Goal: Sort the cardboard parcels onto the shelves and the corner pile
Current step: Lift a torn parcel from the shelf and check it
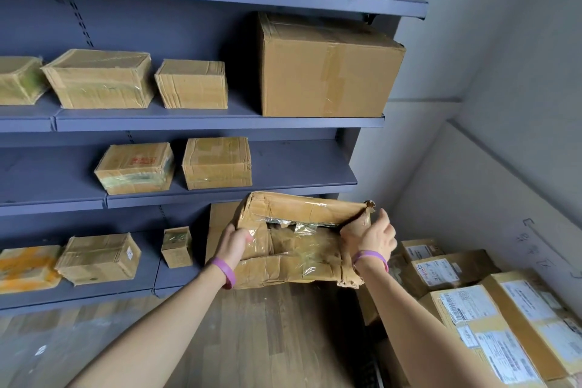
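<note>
A crumpled, torn cardboard parcel [299, 239] wrapped in clear tape hangs in the air in front of the blue shelves, just below the third shelf's bare right end [302, 167]. My left hand [234, 241] grips its left end and my right hand [373, 238] grips its right end. Both wrists wear purple bands. The corner pile [491, 318] of labelled parcels lies at the lower right against the wall.
The shelves hold several taped parcels: a big box [327, 69] on the second shelf, two smaller boxes [176, 165] on the third, more on the lowest shelf [100, 258]. A flat cardboard sheet [219, 224] leans behind the held parcel. Wooden floor lies below.
</note>
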